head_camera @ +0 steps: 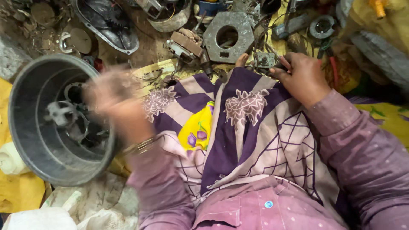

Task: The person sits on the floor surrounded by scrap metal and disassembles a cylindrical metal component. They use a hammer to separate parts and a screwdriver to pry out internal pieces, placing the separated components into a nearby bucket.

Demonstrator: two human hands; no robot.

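1. Your left hand (111, 100) is blurred by motion at the left, over the right rim of the grey tub (25, 140). How far the fingers are open, and whether they hold anything, cannot be told.
2. The tub lies tilted at the left of the scene, its mouth facing you. Small metal parts (64, 117), among them rings, sit inside it.
3. Your right hand (298, 76) rests at the far edge of your lap, on the purple and cream cloth (251, 127). Its fingers are curled around a small metal part (264, 59), gripped at the fingertips.
4. Just beyond that part, further away, lies a grey six-sided metal plate (228, 36) with a round hole in it.
5. Left of the plate sits a brown and metal motor piece (185, 44), near the cloth's far edge.
6. More scrap metal covers the ground along the far side. Yellow sheeting (17, 191) shows under the tub, at the near left.
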